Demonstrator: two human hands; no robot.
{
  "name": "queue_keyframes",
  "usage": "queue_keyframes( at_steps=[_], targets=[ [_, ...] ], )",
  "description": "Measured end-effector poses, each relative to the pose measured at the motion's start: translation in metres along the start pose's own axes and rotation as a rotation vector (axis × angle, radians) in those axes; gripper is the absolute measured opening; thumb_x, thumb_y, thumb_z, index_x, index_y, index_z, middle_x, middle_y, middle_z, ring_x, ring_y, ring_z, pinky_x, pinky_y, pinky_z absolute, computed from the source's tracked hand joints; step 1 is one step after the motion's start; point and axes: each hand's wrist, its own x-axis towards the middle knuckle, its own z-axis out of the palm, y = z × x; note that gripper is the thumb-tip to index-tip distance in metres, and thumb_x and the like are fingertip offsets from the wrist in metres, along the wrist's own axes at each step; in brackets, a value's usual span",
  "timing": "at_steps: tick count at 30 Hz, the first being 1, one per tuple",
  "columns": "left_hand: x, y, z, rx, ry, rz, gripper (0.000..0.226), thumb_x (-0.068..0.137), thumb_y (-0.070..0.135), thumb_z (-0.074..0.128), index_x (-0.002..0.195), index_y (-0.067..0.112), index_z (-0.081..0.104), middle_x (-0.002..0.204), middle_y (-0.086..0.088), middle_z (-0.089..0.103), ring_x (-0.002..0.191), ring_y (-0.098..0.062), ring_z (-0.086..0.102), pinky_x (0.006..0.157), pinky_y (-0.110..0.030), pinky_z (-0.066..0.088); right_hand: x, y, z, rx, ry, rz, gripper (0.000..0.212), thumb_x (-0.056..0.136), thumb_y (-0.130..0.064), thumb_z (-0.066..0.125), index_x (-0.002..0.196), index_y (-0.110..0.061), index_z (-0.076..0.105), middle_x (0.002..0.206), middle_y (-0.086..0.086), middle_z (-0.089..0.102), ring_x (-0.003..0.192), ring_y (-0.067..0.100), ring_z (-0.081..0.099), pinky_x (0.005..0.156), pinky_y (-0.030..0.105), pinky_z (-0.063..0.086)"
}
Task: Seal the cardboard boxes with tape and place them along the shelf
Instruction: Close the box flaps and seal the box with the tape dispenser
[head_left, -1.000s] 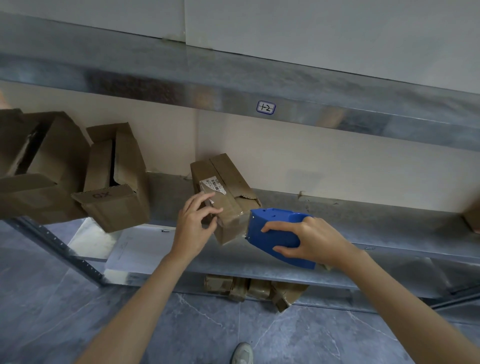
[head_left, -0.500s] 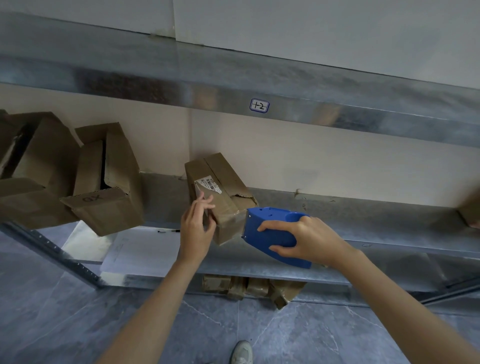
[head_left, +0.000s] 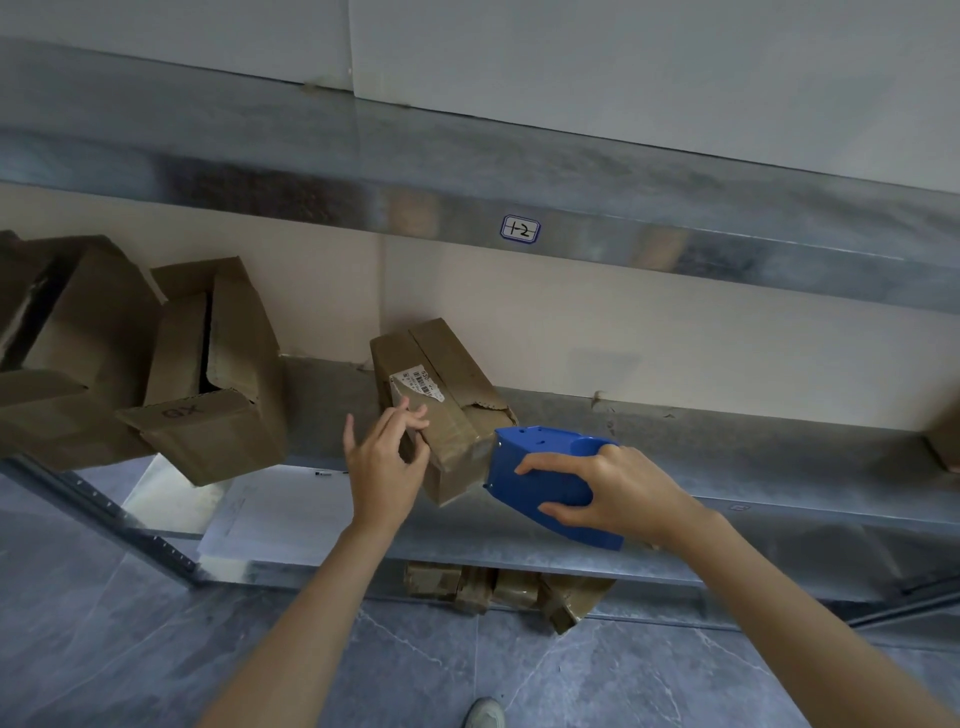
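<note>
A small brown cardboard box (head_left: 447, 369) with a white barcode label lies tilted on the metal shelf (head_left: 701, 447), its flaps closed. My left hand (head_left: 384, 467) is at the box's near left corner; its loosely spread fingertips touch the top edge and the thumb lies against the side. My right hand (head_left: 618, 493) grips a blue tape dispenser (head_left: 545, 478), whose front end sits against the box's near right end. Brown tape covers the box's near end.
Two larger open-flapped boxes (head_left: 218, 374) (head_left: 67, 338) stand at the shelf's left. A sheet of paper (head_left: 280, 509) and a pen (head_left: 332, 473) lie near my left wrist. Taped boxes (head_left: 509, 587) sit on the floor beneath. Another box (head_left: 943, 441) shows at the right edge.
My left hand has let go of the box's near end and now only touches it with spread fingers. The dispenser has stayed against the box.
</note>
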Motion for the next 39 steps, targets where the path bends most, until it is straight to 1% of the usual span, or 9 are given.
queue_keyframes(
  at_steps=[6,10,17,21,24,29,32,36,39],
  targets=[
    [-0.007,-0.003,0.001,-0.004,-0.075,0.006,0.032,0.078,0.002,0.076,0.103,0.014,0.061,0.127,-0.001,0.065,0.135,-0.02,0.047,0.114,-0.067,0.021,0.004,0.003,0.002,-0.004,0.0,-0.001,0.045,0.092,-0.053,0.05,0.133,-0.055,0.033,0.085,-0.008,0.068,0.056,0.011,0.052,0.054,0.018,0.045],
    [-0.009,-0.007,-0.001,-0.059,-0.191,0.031,0.049,0.074,0.009,0.08,0.115,0.014,0.054,0.137,-0.003,0.056,0.143,-0.019,0.037,0.112,-0.055,0.036,0.007,0.004,0.001,0.003,0.0,-0.003,0.044,0.092,-0.052,0.052,0.133,-0.054,0.036,0.091,-0.011,0.068,0.058,0.01,0.054,0.056,0.018,0.047],
    [-0.015,-0.009,-0.002,-0.032,-0.322,0.074,0.076,0.072,0.056,0.077,0.133,0.025,0.044,0.151,0.003,0.035,0.15,-0.016,0.017,0.116,-0.041,0.023,0.006,0.003,-0.004,-0.003,0.006,-0.01,0.043,0.092,-0.049,0.055,0.132,-0.054,0.042,0.074,-0.014,0.06,0.048,0.007,0.045,0.05,0.014,0.037],
    [-0.014,-0.005,0.001,-0.022,-0.282,0.052,0.075,0.069,0.034,0.087,0.132,0.023,0.048,0.146,0.002,0.04,0.145,-0.019,0.03,0.113,-0.042,0.038,0.006,0.001,-0.006,-0.008,0.019,-0.013,0.042,0.092,-0.049,0.054,0.132,-0.053,0.042,0.072,-0.013,0.059,0.046,0.008,0.042,0.05,0.013,0.033],
    [-0.013,-0.006,-0.004,-0.111,-0.314,0.022,0.074,0.07,0.023,0.088,0.133,0.023,0.05,0.144,0.006,0.041,0.145,-0.01,0.028,0.114,-0.031,0.032,0.007,0.001,-0.008,-0.019,-0.004,-0.039,0.043,0.093,-0.053,0.05,0.133,-0.055,0.036,0.08,-0.008,0.066,0.053,0.011,0.048,0.054,0.017,0.041],
    [0.001,-0.021,-0.028,-0.168,-0.449,0.057,0.072,0.074,0.011,0.085,0.136,0.026,0.051,0.145,0.016,0.04,0.143,-0.004,0.03,0.115,-0.029,0.034,0.019,-0.015,-0.005,-0.002,0.001,-0.127,0.043,0.091,-0.053,0.051,0.132,-0.053,0.038,0.072,-0.01,0.059,0.047,0.005,0.041,0.051,0.01,0.029],
    [0.007,-0.027,-0.036,-0.184,-0.465,0.048,0.072,0.074,0.008,0.084,0.136,0.026,0.051,0.146,0.017,0.04,0.14,-0.004,0.035,0.114,-0.026,0.036,0.026,-0.02,-0.001,0.005,0.03,-0.148,0.043,0.09,-0.053,0.052,0.131,-0.053,0.039,0.057,-0.009,0.047,0.049,0.007,0.043,0.048,0.011,0.026],
    [0.001,-0.024,-0.03,-0.222,-0.418,0.03,0.072,0.074,0.01,0.084,0.137,0.022,0.053,0.147,0.014,0.041,0.138,-0.001,0.038,0.113,-0.027,0.038,0.027,-0.013,0.0,0.008,0.001,-0.142,0.044,0.09,-0.058,0.045,0.133,-0.056,0.032,0.066,-0.004,0.059,0.048,0.013,0.043,0.05,0.018,0.037],
    [0.001,-0.024,-0.026,-0.225,-0.401,0.032,0.068,0.075,0.009,0.083,0.136,0.021,0.054,0.147,0.014,0.04,0.137,-0.002,0.039,0.112,-0.032,0.041,0.024,-0.006,-0.003,0.011,-0.003,-0.15,0.042,0.091,-0.054,0.051,0.131,-0.055,0.037,0.06,-0.003,0.054,0.045,0.014,0.039,0.048,0.016,0.03]
  ],
)
